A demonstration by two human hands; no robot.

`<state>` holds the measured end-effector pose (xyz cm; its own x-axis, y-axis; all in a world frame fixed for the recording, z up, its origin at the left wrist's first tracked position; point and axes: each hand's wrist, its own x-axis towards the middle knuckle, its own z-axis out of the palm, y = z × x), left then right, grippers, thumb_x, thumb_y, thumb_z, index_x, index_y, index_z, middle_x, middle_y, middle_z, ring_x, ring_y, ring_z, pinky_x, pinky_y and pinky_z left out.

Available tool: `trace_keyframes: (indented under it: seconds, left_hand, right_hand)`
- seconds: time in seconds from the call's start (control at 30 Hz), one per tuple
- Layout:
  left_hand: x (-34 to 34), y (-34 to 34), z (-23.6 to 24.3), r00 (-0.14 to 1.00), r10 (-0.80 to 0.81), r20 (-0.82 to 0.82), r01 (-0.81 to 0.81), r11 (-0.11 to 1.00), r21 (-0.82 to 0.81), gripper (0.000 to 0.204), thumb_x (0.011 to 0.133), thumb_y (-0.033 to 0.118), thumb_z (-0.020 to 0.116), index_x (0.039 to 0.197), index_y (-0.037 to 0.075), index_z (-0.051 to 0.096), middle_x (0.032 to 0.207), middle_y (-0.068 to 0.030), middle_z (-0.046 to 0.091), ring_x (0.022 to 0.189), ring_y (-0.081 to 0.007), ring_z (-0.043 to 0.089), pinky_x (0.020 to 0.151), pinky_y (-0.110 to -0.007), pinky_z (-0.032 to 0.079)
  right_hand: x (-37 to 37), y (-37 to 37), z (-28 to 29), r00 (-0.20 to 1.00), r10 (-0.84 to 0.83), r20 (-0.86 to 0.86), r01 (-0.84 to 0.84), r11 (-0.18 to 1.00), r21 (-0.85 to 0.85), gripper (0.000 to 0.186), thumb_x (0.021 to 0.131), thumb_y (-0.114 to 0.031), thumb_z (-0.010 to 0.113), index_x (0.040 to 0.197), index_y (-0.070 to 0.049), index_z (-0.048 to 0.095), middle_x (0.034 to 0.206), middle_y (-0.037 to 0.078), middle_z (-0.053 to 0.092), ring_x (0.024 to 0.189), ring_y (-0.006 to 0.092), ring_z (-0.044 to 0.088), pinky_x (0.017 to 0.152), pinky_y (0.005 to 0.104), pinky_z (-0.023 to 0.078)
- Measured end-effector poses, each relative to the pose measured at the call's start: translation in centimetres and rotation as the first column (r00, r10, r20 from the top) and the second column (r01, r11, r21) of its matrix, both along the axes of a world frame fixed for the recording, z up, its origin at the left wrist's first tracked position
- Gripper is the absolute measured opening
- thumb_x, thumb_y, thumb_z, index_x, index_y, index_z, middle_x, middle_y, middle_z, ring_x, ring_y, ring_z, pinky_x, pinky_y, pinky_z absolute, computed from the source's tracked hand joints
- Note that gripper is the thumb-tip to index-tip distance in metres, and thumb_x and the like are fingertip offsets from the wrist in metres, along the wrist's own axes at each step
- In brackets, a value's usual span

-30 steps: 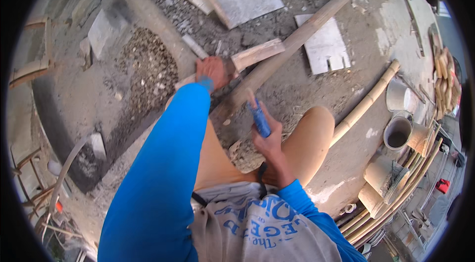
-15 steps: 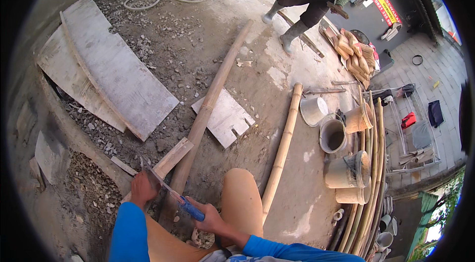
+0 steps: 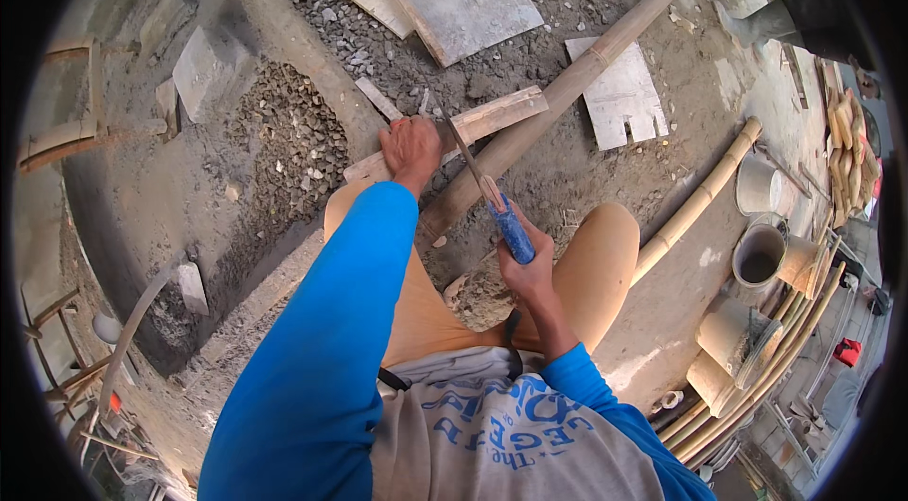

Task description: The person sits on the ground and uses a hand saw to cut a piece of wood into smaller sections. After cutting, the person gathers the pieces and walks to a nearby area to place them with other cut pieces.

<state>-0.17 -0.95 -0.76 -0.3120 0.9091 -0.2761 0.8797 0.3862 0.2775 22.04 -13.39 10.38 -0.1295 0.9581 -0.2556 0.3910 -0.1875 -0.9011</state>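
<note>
My left hand (image 3: 410, 147) has its fingers curled over a narrow wooden plank (image 3: 506, 110), pressing on it. The plank lies slantwise across a long brown pole (image 3: 605, 52) on the gritty floor. In my right hand (image 3: 530, 255) is the blue handle of a saw (image 3: 463, 146), its thin metal blade lying across the plank just to the right of my left hand. My bent knees frame both hands. A short pale strip (image 3: 376, 97) lies just beyond my left hand.
Large pale boards (image 3: 454, 0) and a notched board (image 3: 624, 94) lie ahead. Rubble (image 3: 293, 141) is at left. Right are a bamboo pole (image 3: 700, 193), buckets (image 3: 761, 255), stacked bags (image 3: 845, 156) and bamboo lengths. A co-worker's booted leg (image 3: 776, 23) shows at upper right.
My view tilted up half a second ago and is back down now. My right hand and saw shift slightly. The co-worker's boot now shows lower at upper right than a second ago.
</note>
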Motion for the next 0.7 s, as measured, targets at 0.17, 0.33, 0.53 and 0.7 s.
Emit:
trace_keyframes:
  seconds: [0.17, 0.33, 0.53, 0.7]
  left_hand:
    - [0.9, 0.1, -0.6, 0.998, 0.067, 0.018, -0.068, 0.997, 0.044, 0.035, 0.098, 0.020, 0.049, 0.085, 0.007, 0.078, 0.098, -0.0151, 0.077, 0.105, -0.0324, 0.067, 0.096, -0.048, 0.038]
    - [0.7, 0.6, -0.5, 0.990, 0.136, 0.034, -0.135, 0.990, -0.035, 0.037, 0.098, 0.020, 0.049, 0.080, 0.007, 0.078, 0.093, -0.0159, 0.076, 0.103, -0.0318, 0.066, 0.101, -0.049, 0.037]
    - [1.1, 0.7, 0.0, 0.993, 0.113, 0.033, -0.111, 0.991, -0.071, 0.042, 0.103, 0.023, 0.045, 0.086, 0.007, 0.080, 0.096, -0.0154, 0.077, 0.106, -0.0299, 0.066, 0.102, -0.048, 0.035]
    - [1.0, 0.4, -1.3, 0.981, 0.193, -0.002, -0.192, 0.977, 0.090, 0.035, 0.098, 0.018, 0.052, 0.081, 0.007, 0.080, 0.085, -0.0168, 0.075, 0.099, -0.0329, 0.065, 0.108, -0.048, 0.034]
  right_hand:
    - [0.5, 0.6, 0.4, 1.000, -0.006, -0.002, 0.006, 0.999, -0.040, 0.059, 0.083, 0.004, 0.057, 0.142, 0.005, 0.060, 0.083, 0.006, 0.067, 0.074, 0.0061, 0.057, 0.070, 0.0246, 0.050]
    - [0.1, 2.0, 1.7, 1.000, -0.004, -0.014, 0.003, 0.995, -0.101, 0.058, 0.084, 0.004, 0.058, 0.142, 0.006, 0.060, 0.083, 0.006, 0.066, 0.074, 0.0051, 0.056, 0.070, 0.0236, 0.049]
    - [0.6, 0.0, 0.1, 1.000, 0.003, -0.017, -0.004, 0.999, -0.040, 0.056, 0.085, 0.002, 0.059, 0.141, 0.006, 0.060, 0.080, 0.007, 0.066, 0.073, 0.0044, 0.058, 0.070, 0.0233, 0.049]
    - [0.7, 1.1, 0.3, 0.999, 0.037, -0.025, -0.036, 0.998, 0.042, 0.058, 0.082, 0.001, 0.058, 0.140, 0.004, 0.062, 0.084, 0.020, 0.070, 0.073, 0.0137, 0.067, 0.075, 0.0287, 0.053]
